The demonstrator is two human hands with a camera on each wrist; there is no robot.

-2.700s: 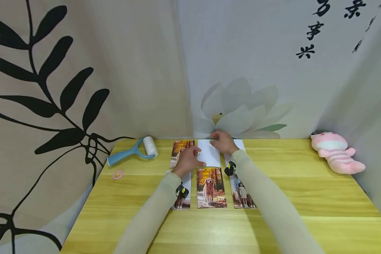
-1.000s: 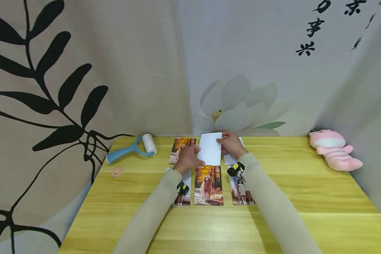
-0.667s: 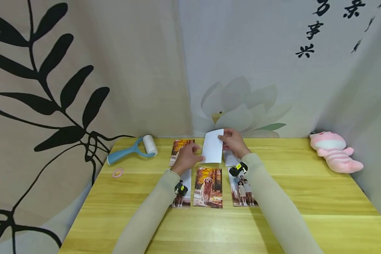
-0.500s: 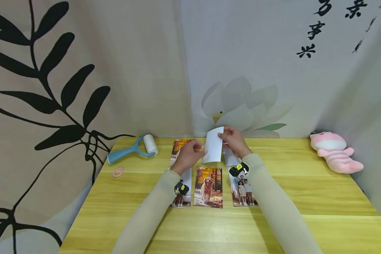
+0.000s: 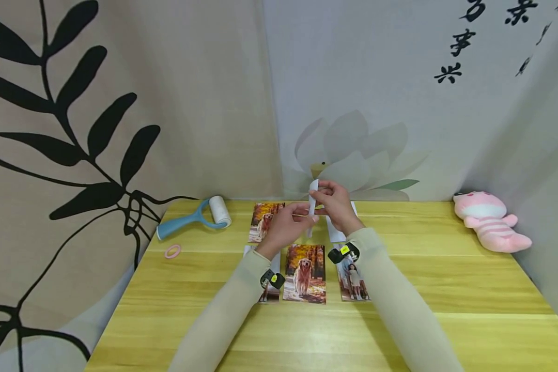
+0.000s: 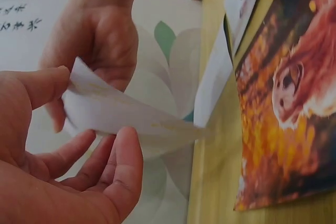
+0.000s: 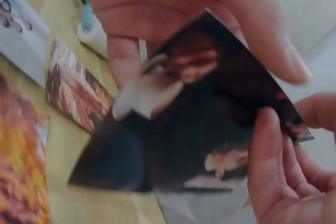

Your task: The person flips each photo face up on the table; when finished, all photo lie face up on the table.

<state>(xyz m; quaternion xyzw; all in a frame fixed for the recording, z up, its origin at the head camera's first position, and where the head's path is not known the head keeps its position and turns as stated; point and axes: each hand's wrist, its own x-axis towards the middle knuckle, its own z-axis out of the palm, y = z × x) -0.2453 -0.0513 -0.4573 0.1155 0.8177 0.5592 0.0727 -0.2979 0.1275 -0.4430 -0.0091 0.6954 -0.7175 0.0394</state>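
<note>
Above the table, my right hand (image 5: pixel 338 206) pinches a photo print (image 5: pixel 313 199) by its edge, thumb on the picture side. In the head view the print stands nearly edge-on. Its white back (image 6: pixel 115 106) faces my left hand; its front (image 7: pixel 184 124) shows dark clothing and hands. My left hand (image 5: pixel 283 225) is right at the print, its fingers loosely bent with tips overlapping the lower edge in the left wrist view. A dog photo (image 5: pixel 304 274) lies in front, another dog photo (image 5: pixel 260 227) at the back left. A family photo (image 5: pixel 353 281) is partly under my right wrist.
A print with its white side up (image 5: pixel 336 230) lies behind the family photo. Another print (image 5: pixel 270 294) is mostly hidden under my left wrist. At left are a blue-handled lint roller (image 5: pixel 192 219) and a pink ring (image 5: pixel 172 251). A pink plush toy (image 5: pixel 490 222) lies at right.
The right hand has lifted the white-backed print off the table and turned it nearly edge-on. My left hand has moved right, up to the print.
</note>
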